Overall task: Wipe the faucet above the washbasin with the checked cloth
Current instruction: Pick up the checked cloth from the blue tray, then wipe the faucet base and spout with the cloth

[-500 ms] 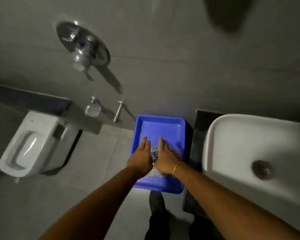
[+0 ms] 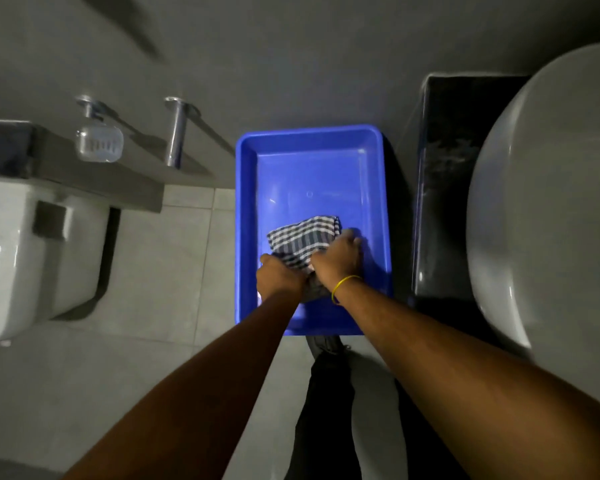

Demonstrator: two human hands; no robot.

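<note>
Grey tiled floor point(image 2: 146, 271) and grey wall point(image 2: 291, 46) fill most of the view. White washbasin point(image 2: 548, 202) takes the right side, sitting on a dark counter point(image 2: 444, 174); no faucet in view. White toilet point(image 2: 21, 258) at the left edge, under a grey ledge point(image 2: 84, 174). Blue tray point(image 2: 312, 147) stands between toilet and counter, its far end against the wall, its right rim just beside the counter edge. My two bare forearms reach down into the near half of the tray. Checked cloth point(image 2: 302, 242) lies bunched on the tray bottom, near the near end, roughly centred between the side rims. My left hand point(image 2: 279, 277) is closed on the near left part of the cloth, fingers curled into the fabric. My right hand point(image 2: 338, 259) is gripping the cloth's right side, fingertips touching the tray bottom; yellow band point(image 2: 343, 287) on that wrist. On the wall above the ledge: metal bar point(image 2: 175, 133) sticking out, and a soap holder point(image 2: 99, 143) left of it. My dark trouser leg point(image 2: 326, 393) shows below the tray.
</note>
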